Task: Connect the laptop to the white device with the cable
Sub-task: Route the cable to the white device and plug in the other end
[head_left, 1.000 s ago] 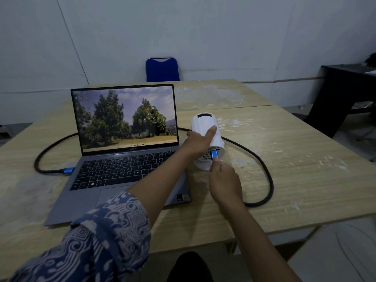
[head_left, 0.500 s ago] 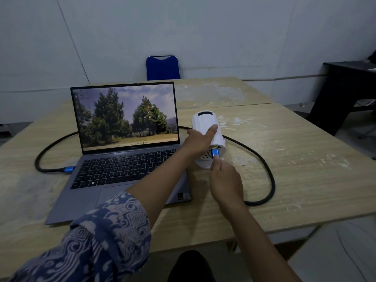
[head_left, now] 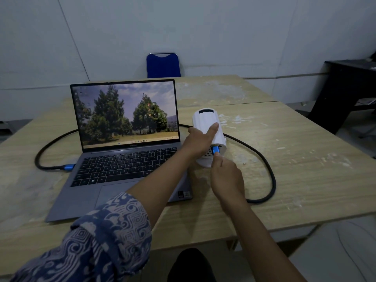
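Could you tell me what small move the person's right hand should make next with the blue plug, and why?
Probably a short, straight push of the blue plug further into the white device. Its blue body still shows outside the port, pinched by the right hand, while the left hand braces the device against that push. The cable's other plug already sits at the laptop's left edge.

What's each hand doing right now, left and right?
Left hand: closed around the white device, steadying it.
Right hand: pinching the cable's blue plug at the device's port.
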`<state>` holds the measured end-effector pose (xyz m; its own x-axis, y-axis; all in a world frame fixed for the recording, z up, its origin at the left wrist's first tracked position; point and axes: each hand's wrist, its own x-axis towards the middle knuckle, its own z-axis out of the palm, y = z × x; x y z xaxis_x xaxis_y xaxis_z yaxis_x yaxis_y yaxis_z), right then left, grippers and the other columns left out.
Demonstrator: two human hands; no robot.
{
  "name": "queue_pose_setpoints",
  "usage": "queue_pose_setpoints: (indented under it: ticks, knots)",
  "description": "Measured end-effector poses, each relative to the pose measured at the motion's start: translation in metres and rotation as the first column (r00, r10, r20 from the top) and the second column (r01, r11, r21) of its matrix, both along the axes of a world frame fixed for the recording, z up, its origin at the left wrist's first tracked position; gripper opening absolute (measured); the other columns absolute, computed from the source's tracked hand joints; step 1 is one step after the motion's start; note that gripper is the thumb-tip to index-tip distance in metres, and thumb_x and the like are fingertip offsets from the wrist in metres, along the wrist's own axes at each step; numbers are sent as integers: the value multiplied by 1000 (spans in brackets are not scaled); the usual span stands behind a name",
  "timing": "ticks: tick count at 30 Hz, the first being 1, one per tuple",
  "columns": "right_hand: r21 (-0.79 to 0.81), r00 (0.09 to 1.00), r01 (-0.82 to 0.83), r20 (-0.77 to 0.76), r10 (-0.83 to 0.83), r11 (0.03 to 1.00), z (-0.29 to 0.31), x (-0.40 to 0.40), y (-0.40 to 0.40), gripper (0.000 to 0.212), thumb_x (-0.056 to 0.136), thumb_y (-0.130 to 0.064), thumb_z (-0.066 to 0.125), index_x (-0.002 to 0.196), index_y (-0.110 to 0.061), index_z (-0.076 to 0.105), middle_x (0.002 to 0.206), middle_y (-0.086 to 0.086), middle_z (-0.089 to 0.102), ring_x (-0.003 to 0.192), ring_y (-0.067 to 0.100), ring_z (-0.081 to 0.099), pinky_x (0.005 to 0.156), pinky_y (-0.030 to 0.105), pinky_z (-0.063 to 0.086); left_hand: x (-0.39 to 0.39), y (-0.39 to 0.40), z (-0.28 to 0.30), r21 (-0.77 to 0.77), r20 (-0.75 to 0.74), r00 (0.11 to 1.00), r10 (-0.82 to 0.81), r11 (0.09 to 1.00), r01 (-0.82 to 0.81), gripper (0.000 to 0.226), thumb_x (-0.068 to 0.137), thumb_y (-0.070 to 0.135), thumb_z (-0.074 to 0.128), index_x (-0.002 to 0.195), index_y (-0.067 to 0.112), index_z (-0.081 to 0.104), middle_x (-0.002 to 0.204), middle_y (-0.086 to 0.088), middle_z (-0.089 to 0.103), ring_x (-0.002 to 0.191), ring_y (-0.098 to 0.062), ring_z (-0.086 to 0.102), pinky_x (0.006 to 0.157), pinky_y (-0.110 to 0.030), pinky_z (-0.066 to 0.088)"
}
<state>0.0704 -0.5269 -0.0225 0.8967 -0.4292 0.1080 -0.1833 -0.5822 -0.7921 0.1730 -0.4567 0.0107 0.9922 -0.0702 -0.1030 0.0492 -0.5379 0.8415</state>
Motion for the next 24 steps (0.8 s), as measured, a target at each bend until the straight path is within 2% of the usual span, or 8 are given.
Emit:
queue_pose_setpoints:
  ticks: [9,14,17,21,24]
  knots:
    - [-14,1000,-25,15,26,1000,-3,9,-3,55,103,-45,21,103,-15,66,90,6,67,81,23,62,67,35,46,3,0,-1,44,19,1000,13,999,-13,102,87,75,40,150,-2,15,139,-18,50,106,-31,58,80,-34,48]
    - [-59,997,-77,26,78,995,-3,16,-5,55,104,-46,19,101,-14,64,85,6,67,76,22,62,63,35,47,8,1,2,55,21,1000,19,998,-20,105,87,75,39,153,-1,8,145,-18,45,114,-34,56,82,-35,48]
    - [-77,996,-78,40,81,994,-9,14,-4,54,104,-47,18,95,-17,63,81,4,66,72,19,62,62,35,49,6,1,-1,41,49,998,34,998,-36,99,86,75,40,149,1,17,138,-17,50,105,-31,57,84,-38,50]
    - [-56,995,-81,50,84,995,-8,12,-4,51,103,-47,19,93,-21,61,79,0,64,71,17,60,62,35,49,3,1,-1,21,66,997,46,999,-47,98,85,76,41,146,2,21,138,-16,50,110,-32,57,84,-38,50]
    - [-58,994,-103,40,106,993,-6,8,-6,48,103,-47,21,92,-21,60,79,1,63,70,17,59,57,33,42,2,4,1,34,42,998,37,999,-39,101,84,77,41,147,0,21,139,-17,49,112,-32,57,81,-35,48]
